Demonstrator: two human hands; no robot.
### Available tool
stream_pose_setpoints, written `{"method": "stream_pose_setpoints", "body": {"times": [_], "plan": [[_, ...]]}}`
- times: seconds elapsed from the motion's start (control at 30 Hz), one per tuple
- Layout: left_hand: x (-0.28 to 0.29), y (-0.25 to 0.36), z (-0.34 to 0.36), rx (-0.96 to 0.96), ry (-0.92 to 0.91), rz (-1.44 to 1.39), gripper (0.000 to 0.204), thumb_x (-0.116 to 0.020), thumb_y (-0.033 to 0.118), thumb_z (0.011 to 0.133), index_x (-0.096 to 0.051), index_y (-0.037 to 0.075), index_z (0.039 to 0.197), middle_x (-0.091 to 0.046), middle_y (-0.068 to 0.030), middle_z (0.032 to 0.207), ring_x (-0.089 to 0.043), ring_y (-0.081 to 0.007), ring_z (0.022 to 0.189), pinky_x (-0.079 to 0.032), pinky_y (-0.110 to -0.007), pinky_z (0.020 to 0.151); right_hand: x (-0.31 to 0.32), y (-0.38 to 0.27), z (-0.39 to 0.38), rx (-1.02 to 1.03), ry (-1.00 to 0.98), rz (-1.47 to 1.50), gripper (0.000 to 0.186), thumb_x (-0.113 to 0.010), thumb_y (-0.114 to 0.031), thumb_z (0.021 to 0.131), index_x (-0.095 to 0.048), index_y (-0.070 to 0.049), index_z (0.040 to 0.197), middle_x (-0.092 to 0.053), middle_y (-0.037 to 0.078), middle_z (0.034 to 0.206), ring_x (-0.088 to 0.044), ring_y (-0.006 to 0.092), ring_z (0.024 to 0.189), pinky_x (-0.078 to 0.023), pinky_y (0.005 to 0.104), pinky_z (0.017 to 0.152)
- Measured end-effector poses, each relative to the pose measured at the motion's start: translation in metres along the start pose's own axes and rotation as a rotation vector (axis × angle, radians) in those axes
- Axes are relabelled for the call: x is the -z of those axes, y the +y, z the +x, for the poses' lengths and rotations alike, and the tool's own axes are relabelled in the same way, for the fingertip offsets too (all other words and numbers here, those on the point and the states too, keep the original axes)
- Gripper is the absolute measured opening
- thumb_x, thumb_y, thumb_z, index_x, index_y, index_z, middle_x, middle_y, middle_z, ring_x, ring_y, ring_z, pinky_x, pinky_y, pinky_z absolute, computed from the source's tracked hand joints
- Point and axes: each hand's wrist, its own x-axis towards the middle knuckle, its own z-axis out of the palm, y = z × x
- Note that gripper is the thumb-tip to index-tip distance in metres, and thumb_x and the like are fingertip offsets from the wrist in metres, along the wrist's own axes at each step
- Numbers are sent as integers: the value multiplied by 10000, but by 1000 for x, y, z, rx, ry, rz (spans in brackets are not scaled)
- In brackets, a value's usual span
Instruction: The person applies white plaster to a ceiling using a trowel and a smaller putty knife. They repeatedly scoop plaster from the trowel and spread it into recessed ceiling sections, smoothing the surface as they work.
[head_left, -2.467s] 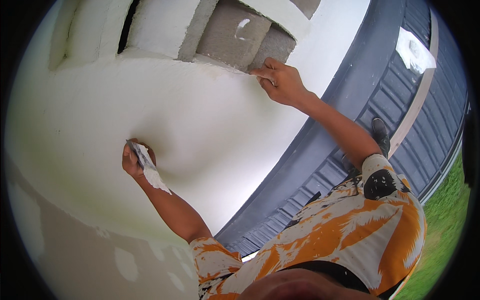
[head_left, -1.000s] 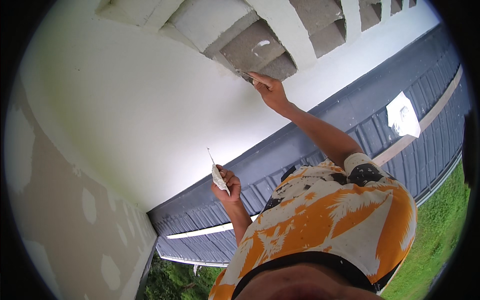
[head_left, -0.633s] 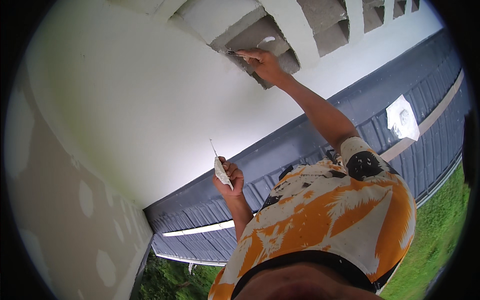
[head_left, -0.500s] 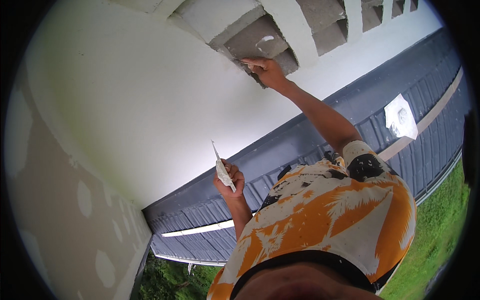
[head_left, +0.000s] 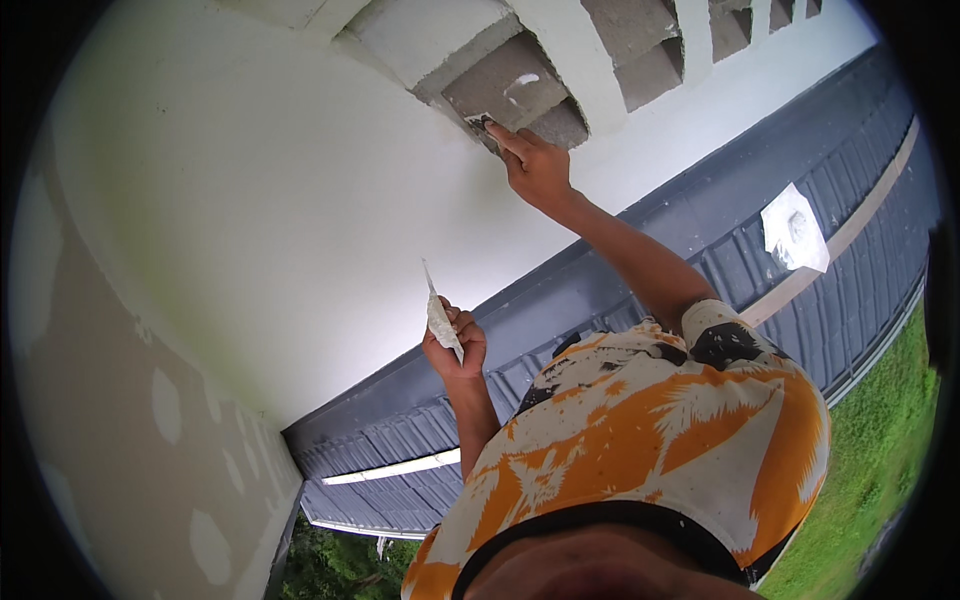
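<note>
My left hand [head_left: 464, 348], low in front of the white wall, is closed around a putty knife [head_left: 441, 325] seen almost edge-on, with white filler caked on it and its thin tip pointing up. Higher up, my right hand [head_left: 541, 172] stretches its index finger along a small flat scraper [head_left: 482, 122] with a pale and dark face. That scraper rests at the lower left edge of a recessed grey block opening [head_left: 505, 85] in the wall. A white smear of filler marks the grey surface inside the opening. My other right fingers are curled; their grip is partly hidden.
Further block openings [head_left: 650, 60] run along the wall to the right. Below it lies a dark ribbed metal roof [head_left: 720, 265] with a wooden batten [head_left: 785, 295] and a white sheet [head_left: 796, 230] bearing a grey lump. A patched grey wall [head_left: 150, 420] stands left; grass [head_left: 880, 440] lies beyond the roof.
My right hand has shifted slightly down, its index finger now extended, and the scraper's face has turned into view. My left hand with the putty knife has risen a little.
</note>
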Motion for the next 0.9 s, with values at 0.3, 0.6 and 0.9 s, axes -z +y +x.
{"method": "stream_pose_setpoints", "body": {"times": [0.3,0.6,0.9], "plan": [[-8,-4,-15,-82,207,4,184,-480,138,939,-606,17,996,-597,-67,707,-460,-101,523,-351,-207,427,-27,-25,9,260,160,-272,415,-659,-25,741,-674,-168,1131,-525,23,764,-572,202,574,-478,332,463],[32,19,6,-13,41,-6,219,-469,149,958,-621,24,1055,-639,-73,776,-529,-121,614,-419,-218,496,-45,5,-61,-64,-157,-174,403,-634,-75,861,-633,-152,1256,-605,59,806,-632,213,677,-500,330,508],[27,-1,59,171,123,-261,266,-488,123,937,-624,-34,1104,-685,-96,838,-616,-164,705,-508,-238,535,43,-70,-62,205,-494,389,366,-658,-68,843,-653,-153,1198,-641,51,739,-607,208,562,-461,298,494]]}}
